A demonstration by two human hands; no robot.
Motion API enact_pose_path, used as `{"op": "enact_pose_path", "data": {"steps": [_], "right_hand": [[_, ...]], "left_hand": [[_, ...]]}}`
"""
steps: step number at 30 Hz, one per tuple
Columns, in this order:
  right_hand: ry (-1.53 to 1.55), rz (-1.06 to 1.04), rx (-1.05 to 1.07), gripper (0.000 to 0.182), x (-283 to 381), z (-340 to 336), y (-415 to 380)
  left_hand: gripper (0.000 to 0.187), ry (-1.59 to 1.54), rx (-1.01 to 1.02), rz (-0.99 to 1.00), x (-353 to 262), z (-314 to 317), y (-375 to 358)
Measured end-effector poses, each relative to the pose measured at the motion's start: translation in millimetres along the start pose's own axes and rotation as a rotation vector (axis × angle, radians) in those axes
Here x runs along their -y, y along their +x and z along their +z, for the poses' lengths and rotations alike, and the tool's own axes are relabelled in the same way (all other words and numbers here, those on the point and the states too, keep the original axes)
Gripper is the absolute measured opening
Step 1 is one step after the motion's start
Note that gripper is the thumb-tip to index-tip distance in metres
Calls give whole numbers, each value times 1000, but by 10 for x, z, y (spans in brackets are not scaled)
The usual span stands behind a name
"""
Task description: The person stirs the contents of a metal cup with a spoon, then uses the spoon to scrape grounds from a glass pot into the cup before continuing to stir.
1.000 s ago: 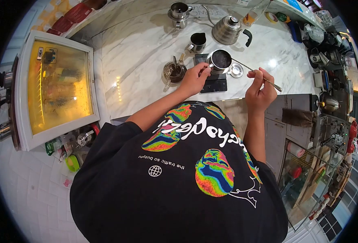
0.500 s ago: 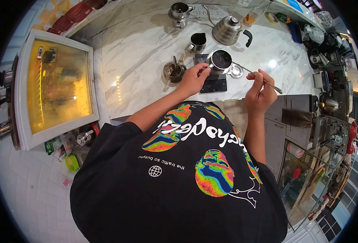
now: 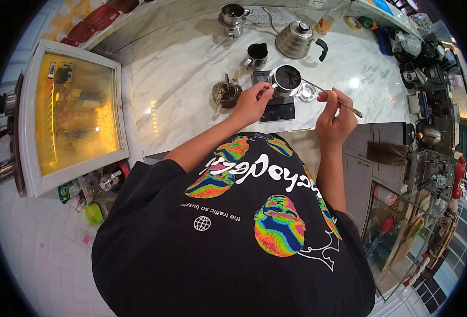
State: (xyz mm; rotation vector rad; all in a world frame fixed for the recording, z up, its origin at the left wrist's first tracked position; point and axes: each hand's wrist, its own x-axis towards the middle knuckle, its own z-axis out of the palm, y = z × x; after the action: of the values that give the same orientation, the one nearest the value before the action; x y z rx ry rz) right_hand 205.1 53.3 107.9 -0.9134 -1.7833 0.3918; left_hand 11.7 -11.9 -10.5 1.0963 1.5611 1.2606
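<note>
My left hand (image 3: 253, 104) pinches the handle of a metal cup (image 3: 287, 78) with dark contents, at the back edge of a black scale (image 3: 279, 112). My right hand (image 3: 336, 113) grips a long thin metal spoon (image 3: 354, 111), whose far end reaches into the cup. A small round metal lid (image 3: 307, 92) lies just right of the cup. Left of my left hand stands a glass jar (image 3: 229, 95) with dark contents and a utensil in it. Behind the scale is a small metal pitcher (image 3: 257, 56).
A steel gooseneck kettle (image 3: 295, 40) stands at the back of the marble counter (image 3: 175, 74), with a metal dripper (image 3: 233, 16) to its left. A glass (image 3: 326, 25) lies near the back ledge. At the left is a glass-fronted cabinet (image 3: 77, 113).
My right hand has shifted slightly left and up, and the spoon has moved with it. My left hand stays at the cup.
</note>
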Motion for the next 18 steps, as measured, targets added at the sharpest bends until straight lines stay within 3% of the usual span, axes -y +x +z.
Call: {"op": "enact_pose_path", "data": {"steps": [3, 12, 15, 18], "right_hand": [[33, 67, -44, 8, -15, 45, 19], [-50, -114, 10, 7, -59, -12, -15], [33, 42, -37, 8, 3, 28, 0], [-7, 17, -44, 8, -48, -20, 4]], "left_hand": [[29, -10, -1, -3, -11, 2, -5], [27, -1, -10, 29, 42, 5, 6], [27, 1, -6, 25, 44, 5, 4], [26, -2, -14, 22, 42, -1, -4]]}}
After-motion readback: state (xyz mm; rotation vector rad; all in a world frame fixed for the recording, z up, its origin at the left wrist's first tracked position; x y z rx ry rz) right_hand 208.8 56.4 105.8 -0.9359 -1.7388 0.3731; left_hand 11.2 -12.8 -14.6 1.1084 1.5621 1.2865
